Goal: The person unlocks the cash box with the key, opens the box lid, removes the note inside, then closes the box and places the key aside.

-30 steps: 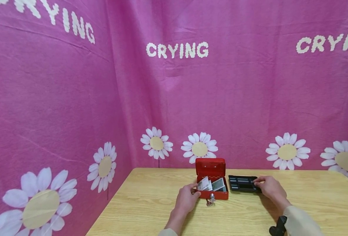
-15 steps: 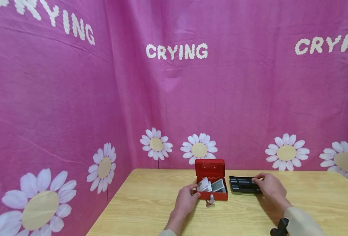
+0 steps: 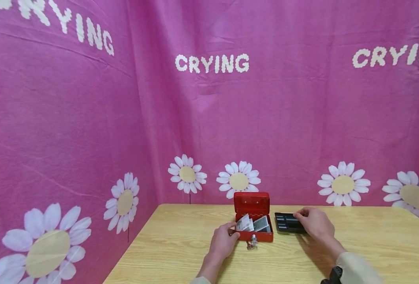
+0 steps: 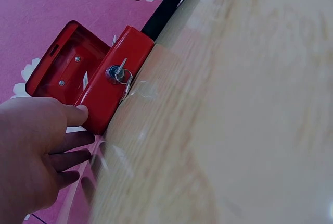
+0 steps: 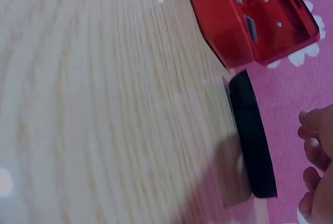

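Backdrop: pink cloth (image 3: 266,130) covers the far side and the left, printed with white CRYING lettering (image 3: 212,63) and white daisies (image 3: 239,181) with pale yellow centres.
Table: light wood-grain table (image 3: 166,248), running in front of me from the far cloth toward my near side.
Cash box: the red metal box (image 3: 263,237) sits on the far part of the table, between my two hands, its lid (image 3: 252,203) standing up at the far side.
Tray: the black compartment tray (image 5: 253,135) lies on the table just to the right of the box; my hand covers its right end in the head view.
My left hand: the left hand (image 3: 223,241) grips the box at its near left corner, thumb on the near face, index finger against the left side, the other fingers spread out below.
My right hand: the right hand (image 3: 317,225) is above the tray with its fingers bent, thumb and index tips close together; I cannot tell whether anything is pinched there.
Notes: paper notes (image 3: 243,223), some pale and one greenish, lean inside the box, poking above its rim.
Lock: silver round lock (image 3: 254,238) in the near face.
Keys: small keys (image 3: 251,246) on a ring, one standing in the lock, the ring hanging below it.
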`<control>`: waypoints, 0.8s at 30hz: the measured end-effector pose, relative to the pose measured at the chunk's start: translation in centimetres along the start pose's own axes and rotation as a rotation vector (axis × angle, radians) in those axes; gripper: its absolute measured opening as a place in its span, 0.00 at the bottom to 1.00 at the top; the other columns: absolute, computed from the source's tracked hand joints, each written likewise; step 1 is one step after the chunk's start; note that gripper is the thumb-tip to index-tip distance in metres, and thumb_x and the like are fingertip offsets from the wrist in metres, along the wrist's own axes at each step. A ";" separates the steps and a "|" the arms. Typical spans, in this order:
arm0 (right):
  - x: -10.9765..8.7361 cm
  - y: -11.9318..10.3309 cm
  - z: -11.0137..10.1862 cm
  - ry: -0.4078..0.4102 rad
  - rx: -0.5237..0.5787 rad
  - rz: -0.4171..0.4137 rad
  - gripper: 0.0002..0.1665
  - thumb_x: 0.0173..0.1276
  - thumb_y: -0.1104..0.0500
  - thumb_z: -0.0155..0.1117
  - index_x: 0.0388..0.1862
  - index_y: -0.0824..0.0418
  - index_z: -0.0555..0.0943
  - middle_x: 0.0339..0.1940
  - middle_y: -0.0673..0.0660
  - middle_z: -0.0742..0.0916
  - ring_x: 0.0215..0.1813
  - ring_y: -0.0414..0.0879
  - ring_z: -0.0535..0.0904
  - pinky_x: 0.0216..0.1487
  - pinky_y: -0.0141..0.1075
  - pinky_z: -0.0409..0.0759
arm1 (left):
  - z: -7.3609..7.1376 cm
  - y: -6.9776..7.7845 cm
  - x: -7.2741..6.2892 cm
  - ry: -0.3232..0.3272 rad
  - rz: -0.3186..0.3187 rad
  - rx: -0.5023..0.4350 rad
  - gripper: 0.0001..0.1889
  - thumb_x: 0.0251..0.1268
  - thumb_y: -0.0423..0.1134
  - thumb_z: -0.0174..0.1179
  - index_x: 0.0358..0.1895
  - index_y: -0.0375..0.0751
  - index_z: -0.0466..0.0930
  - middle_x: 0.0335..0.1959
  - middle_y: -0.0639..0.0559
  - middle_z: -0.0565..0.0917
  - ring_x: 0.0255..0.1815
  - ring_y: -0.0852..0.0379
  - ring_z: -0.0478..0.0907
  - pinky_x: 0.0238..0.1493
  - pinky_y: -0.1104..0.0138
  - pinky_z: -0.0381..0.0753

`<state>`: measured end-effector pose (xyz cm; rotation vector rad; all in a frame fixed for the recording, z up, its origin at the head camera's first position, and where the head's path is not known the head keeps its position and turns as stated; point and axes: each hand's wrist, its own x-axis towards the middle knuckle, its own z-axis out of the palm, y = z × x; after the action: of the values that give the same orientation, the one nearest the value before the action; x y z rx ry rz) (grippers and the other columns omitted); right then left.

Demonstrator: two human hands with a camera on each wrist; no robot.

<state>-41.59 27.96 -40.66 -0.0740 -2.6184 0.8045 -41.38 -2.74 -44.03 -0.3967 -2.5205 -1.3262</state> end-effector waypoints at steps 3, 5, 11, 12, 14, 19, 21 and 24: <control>-0.2 -0.6 0.5 0.014 0.013 -0.031 0.17 0.67 0.49 0.63 0.44 0.59 0.88 0.43 0.61 0.89 0.42 0.53 0.83 0.32 0.40 0.74 | 0.0 0.0 0.0 -0.001 -0.001 0.002 0.18 0.63 0.33 0.64 0.57 0.36 0.82 0.38 0.47 0.89 0.40 0.57 0.84 0.43 0.60 0.80; -0.3 -1.0 0.8 0.024 0.025 -0.046 0.16 0.67 0.49 0.64 0.42 0.59 0.88 0.42 0.60 0.90 0.41 0.51 0.83 0.33 0.39 0.74 | 0.1 0.0 0.0 0.000 -0.004 0.006 0.18 0.63 0.33 0.64 0.57 0.36 0.82 0.38 0.47 0.89 0.40 0.58 0.83 0.43 0.60 0.80; -0.5 -2.1 1.2 0.026 0.057 -0.085 0.15 0.67 0.50 0.64 0.41 0.59 0.88 0.40 0.60 0.90 0.40 0.49 0.83 0.35 0.40 0.75 | 0.0 0.2 0.0 -0.003 -0.016 0.009 0.18 0.63 0.33 0.64 0.57 0.37 0.82 0.39 0.48 0.89 0.40 0.58 0.83 0.44 0.59 0.80; -0.6 -2.2 1.3 0.023 0.059 -0.089 0.15 0.67 0.50 0.64 0.42 0.59 0.88 0.40 0.60 0.90 0.40 0.49 0.83 0.35 0.40 0.75 | 0.0 0.2 0.0 -0.006 -0.020 0.007 0.19 0.64 0.33 0.64 0.58 0.37 0.82 0.39 0.48 0.88 0.41 0.58 0.82 0.45 0.59 0.80; -0.7 -2.5 1.4 0.020 0.064 -0.092 0.15 0.67 0.50 0.64 0.41 0.59 0.88 0.40 0.60 0.90 0.40 0.49 0.83 0.36 0.40 0.75 | -0.1 0.2 0.0 -0.007 -0.019 0.009 0.19 0.63 0.33 0.64 0.58 0.37 0.82 0.39 0.48 0.89 0.41 0.58 0.82 0.45 0.59 0.80; -1.0 -3.2 1.7 0.022 0.070 -0.107 0.14 0.67 0.51 0.65 0.41 0.59 0.88 0.40 0.59 0.90 0.39 0.48 0.82 0.37 0.39 0.75 | -0.1 0.2 -0.1 -0.008 -0.013 0.006 0.19 0.63 0.33 0.65 0.57 0.36 0.82 0.37 0.48 0.89 0.39 0.58 0.82 0.43 0.60 0.79; -1.0 -3.5 1.8 0.023 0.080 -0.121 0.14 0.67 0.51 0.65 0.41 0.59 0.88 0.39 0.58 0.90 0.39 0.47 0.82 0.37 0.39 0.74 | -0.1 0.2 -0.1 -0.011 -0.020 0.006 0.19 0.63 0.33 0.64 0.58 0.37 0.82 0.37 0.49 0.88 0.39 0.59 0.82 0.43 0.60 0.79; -1.0 -4.1 2.0 0.021 0.094 -0.132 0.13 0.67 0.52 0.65 0.40 0.59 0.88 0.38 0.57 0.90 0.39 0.47 0.82 0.37 0.40 0.75 | -0.1 0.1 0.0 -0.009 -0.016 0.010 0.19 0.63 0.33 0.64 0.58 0.37 0.82 0.38 0.48 0.89 0.39 0.59 0.82 0.43 0.60 0.79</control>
<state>-41.19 23.33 -40.32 0.1147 -2.5308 0.8729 -41.28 -2.73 -43.91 -0.3816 -2.5418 -1.3207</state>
